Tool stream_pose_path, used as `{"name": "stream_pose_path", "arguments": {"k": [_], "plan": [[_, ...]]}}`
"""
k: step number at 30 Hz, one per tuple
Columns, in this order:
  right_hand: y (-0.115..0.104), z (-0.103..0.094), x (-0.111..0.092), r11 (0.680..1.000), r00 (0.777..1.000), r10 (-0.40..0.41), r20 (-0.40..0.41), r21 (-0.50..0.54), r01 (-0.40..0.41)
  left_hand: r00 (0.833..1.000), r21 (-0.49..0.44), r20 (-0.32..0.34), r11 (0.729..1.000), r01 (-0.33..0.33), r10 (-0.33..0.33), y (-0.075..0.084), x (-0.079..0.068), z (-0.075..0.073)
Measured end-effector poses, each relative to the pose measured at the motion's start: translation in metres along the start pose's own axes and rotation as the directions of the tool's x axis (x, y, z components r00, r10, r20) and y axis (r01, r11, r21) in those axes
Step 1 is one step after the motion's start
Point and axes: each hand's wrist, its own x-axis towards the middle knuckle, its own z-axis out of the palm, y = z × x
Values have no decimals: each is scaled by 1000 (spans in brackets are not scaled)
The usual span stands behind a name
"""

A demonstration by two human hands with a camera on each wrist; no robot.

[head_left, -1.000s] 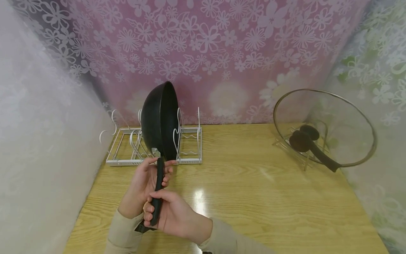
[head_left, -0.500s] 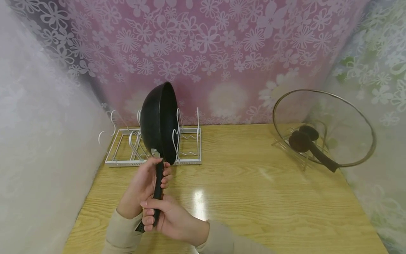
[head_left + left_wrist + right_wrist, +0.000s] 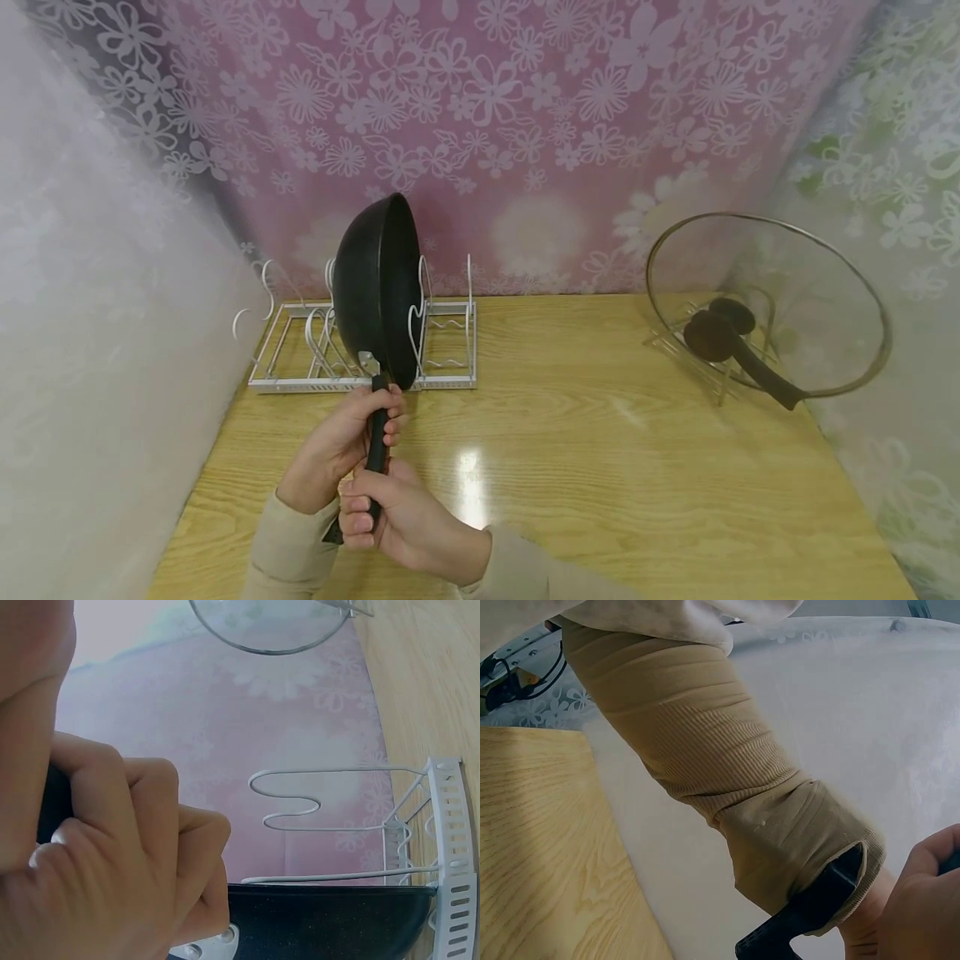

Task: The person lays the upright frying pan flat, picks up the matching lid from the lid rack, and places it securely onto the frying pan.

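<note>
Left hand [image 3: 348,435] now wraps the slim black handle [image 3: 377,448] of the deep round black wok [image 3: 362,283], finger no longer sticking out; right hand [image 3: 411,527] still grips lower.

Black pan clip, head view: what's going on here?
A person holds the long black handle of a deep, round black pan with both bare hands, the left hand nearer the pan and the right hand nearer the handle's end. The pan is on edge between dividers of a white metal wire rack. To the right, a clear, round glass lid with a metal rim leans upright, untouched.
</note>
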Motion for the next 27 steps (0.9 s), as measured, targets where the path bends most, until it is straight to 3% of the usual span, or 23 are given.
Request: {"name": "stream_pose_path", "arguments": {"k": [9, 27], "plan": [[0, 1, -3, 1000, 1000, -14, 4, 1, 14, 999, 49, -39, 999, -10, 12, 0, -1, 6], [-5, 7, -7, 999, 998, -39, 56, 10, 39, 1000, 103, 3, 994, -21, 21, 8, -5, 12]]}}
